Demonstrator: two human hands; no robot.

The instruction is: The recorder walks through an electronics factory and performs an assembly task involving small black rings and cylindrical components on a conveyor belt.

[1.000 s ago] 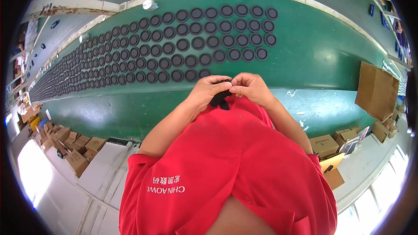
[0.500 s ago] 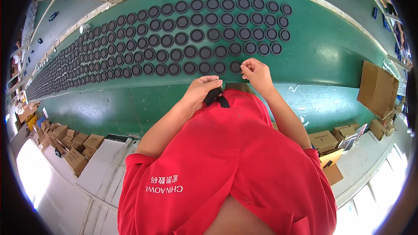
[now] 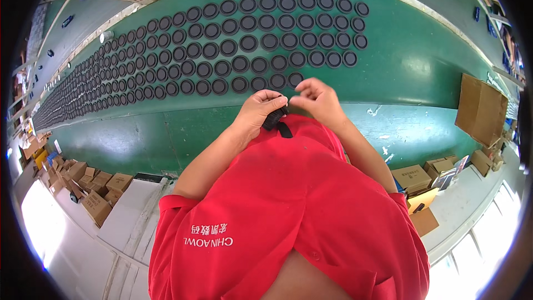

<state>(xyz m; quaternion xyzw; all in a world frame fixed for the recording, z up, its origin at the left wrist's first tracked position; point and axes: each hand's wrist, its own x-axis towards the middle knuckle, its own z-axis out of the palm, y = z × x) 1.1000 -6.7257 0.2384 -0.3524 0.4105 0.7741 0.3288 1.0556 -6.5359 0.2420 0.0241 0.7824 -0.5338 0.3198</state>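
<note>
Red shirt (image 3: 288, 216) fills the lower centre and blocks everything under the forearms; near edge of the counter there is hidden. Fisheye rim bends the counter and crops its far left end. The far-left discs shrink to dots, so I can't tell how many there are.

Green counter (image 3: 433, 66) runs as a long band across the upper frame, pale border strip behind it. Rows of black round discs (image 3: 222, 50) cover it in a tight grid from centre right out to the far left; right end of the counter is bare green. A brown cardboard box (image 3: 480, 108) sits at the right end. Pale floor below, with small cardboard cartons (image 3: 94, 186) stacked lower left and more cartons (image 3: 425, 180) lower right.

Both forearms come up from the shirt and meet at the counter's near edge, just below the last row of discs. Left hand (image 3: 260, 108) is curled, fingers closed on a small black part (image 3: 276, 120); most of the part is buried in the grip, and a black tab sticks out below it against the shirt, shape otherwise unclear. Right hand (image 3: 313, 97) is just beside it, fingers loosely bent, thumb and forefinger pinched near together; can't tell if anything is between them.
</note>
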